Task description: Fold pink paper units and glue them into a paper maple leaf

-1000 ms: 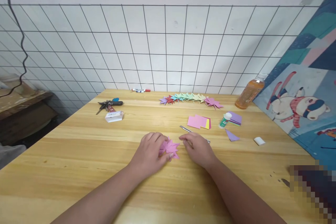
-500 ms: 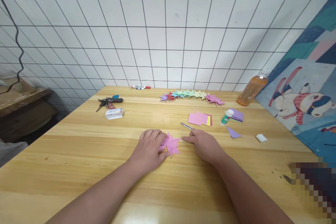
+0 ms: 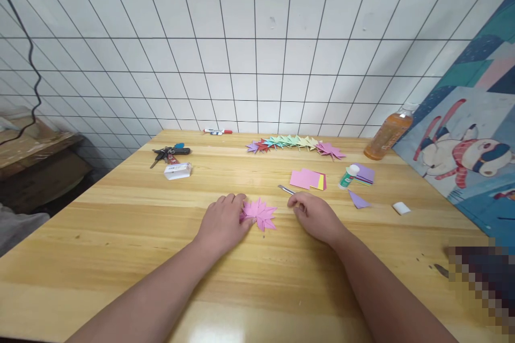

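Note:
A pink folded-paper star point(image 3: 263, 216) with many points lies on the wooden table point(image 3: 257, 289). My left hand point(image 3: 226, 218) covers its left side, the thumb at the lower edge and the fingers over the top, gripping it. To the right, apart from the star, my right hand point(image 3: 316, 215) has its fingers curled in. Whether anything is inside those fingers is hidden. A thin metal blade-like tool point(image 3: 286, 189) pokes out just beyond the right hand, its rear end covered by the hand.
Behind lie pink and yellow paper squares point(image 3: 302, 178), a glue stick point(image 3: 347, 177), purple squares point(image 3: 365, 172), a purple triangle point(image 3: 358, 200) and a multicoloured paper chain point(image 3: 292, 142). A bottle point(image 3: 389, 134) stands right; keys point(image 3: 166, 154), a small white box point(image 3: 177, 171) and a marker point(image 3: 218, 131) sit left.
My right hand has drawn its pointing forefinger back from the star and curled it, shifting slightly right. My left hand stays on the star. The view has tilted slightly.

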A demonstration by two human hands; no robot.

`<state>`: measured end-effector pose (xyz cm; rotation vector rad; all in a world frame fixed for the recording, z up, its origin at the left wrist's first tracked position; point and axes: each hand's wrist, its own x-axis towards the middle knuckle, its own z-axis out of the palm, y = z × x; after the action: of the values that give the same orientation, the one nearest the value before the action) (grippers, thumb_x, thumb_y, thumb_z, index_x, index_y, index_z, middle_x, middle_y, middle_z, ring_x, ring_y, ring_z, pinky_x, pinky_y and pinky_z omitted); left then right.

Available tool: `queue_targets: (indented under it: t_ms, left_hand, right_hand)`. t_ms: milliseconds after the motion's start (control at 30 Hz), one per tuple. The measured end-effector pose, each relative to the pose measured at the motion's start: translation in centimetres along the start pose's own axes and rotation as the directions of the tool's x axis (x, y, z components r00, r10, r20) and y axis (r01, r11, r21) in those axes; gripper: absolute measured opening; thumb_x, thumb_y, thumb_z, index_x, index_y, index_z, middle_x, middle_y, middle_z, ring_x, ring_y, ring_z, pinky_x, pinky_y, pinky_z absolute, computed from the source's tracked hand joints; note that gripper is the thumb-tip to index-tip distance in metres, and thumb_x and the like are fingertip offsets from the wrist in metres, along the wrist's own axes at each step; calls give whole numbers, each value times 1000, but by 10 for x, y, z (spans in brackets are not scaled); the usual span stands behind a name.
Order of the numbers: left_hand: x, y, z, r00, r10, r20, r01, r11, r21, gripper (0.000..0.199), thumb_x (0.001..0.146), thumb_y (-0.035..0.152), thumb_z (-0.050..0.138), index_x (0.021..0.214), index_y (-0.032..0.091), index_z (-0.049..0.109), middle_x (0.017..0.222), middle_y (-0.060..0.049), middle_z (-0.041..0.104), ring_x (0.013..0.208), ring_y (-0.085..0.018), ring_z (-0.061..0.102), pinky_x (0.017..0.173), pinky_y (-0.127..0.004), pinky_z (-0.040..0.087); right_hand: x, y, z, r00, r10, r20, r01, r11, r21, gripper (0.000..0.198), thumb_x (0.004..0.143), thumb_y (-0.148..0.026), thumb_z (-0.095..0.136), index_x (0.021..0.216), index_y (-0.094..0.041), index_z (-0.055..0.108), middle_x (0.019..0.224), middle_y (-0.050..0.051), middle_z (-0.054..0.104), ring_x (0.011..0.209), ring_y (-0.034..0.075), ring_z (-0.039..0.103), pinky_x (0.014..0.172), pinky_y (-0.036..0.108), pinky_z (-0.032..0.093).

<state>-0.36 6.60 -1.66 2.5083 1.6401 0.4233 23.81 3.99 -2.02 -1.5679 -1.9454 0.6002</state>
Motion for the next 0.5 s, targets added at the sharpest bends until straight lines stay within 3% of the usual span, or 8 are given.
queue_targets:
  t_ms: [67, 167, 233, 300, 400, 500]
  left_hand:
    - [1, -1, 1, 1000, 9, 6, -9, 1000, -14, 41, 74, 40, 56, 110, 21, 51, 96, -9, 60, 92, -28, 53, 76, -38, 38]
    - [2, -2, 2, 1000, 18, 2, -18, 1000, -17, 47, 74, 40, 56, 117, 22, 48, 98, -10, 61, 94, -29, 54, 76, -38, 39]
    - [3, -2, 3, 1000, 30, 10, -29, 999, -24, 48, 75, 39, 55, 119, 22, 47, 98, -9, 62, 93, -29, 55, 76, -39, 39]
    - [3, -2, 4, 999, 46, 13, -45, 997, -55, 48, 75, 38, 56, 120, 22, 46, 98, -9, 62, 93, -29, 56, 76, -39, 40]
    - [1, 0, 6, 997, 70, 12, -67, 986, -152, 51, 75, 38, 57, 122, 23, 45, 98, -8, 63, 93, -27, 56, 77, -38, 41]
    - [1, 1, 7, 995, 98, 2, -94, 956, -278, 53, 75, 39, 57, 124, 24, 44, 97, -7, 62, 91, -24, 57, 78, -36, 42]
  right_hand:
    - [1, 1, -1, 995, 97, 16, -97, 941, 323, 16, 75, -18, 50, 89, -20, 57, 86, 2, 60, 65, 12, 52, 60, 25, 42]
    - [1, 2, -4, 980, 161, 116, -191, 604, 774, 20, 74, -25, 59, 93, -20, 57, 99, 4, 57, 66, 9, 52, 57, 22, 44]
    - [0, 3, -8, 969, 177, 171, -228, 379, 897, 22, 73, -28, 62, 94, -21, 58, 101, 3, 57, 68, 8, 53, 54, 19, 45]
    - [-1, 3, -11, 961, 188, 202, -243, 231, 942, 22, 73, -31, 65, 92, -21, 59, 98, 2, 57, 68, 7, 54, 51, 17, 45]
    - [-1, 3, -14, 960, 198, 198, -227, 138, 964, 20, 70, -30, 69, 83, -21, 57, 91, 0, 60, 66, 7, 55, 51, 15, 47]
    - [-2, -1, -14, 963, 177, 201, -232, 177, 956, 23, 66, -28, 73, 69, -18, 52, 71, -3, 60, 53, 4, 53, 49, 14, 46]
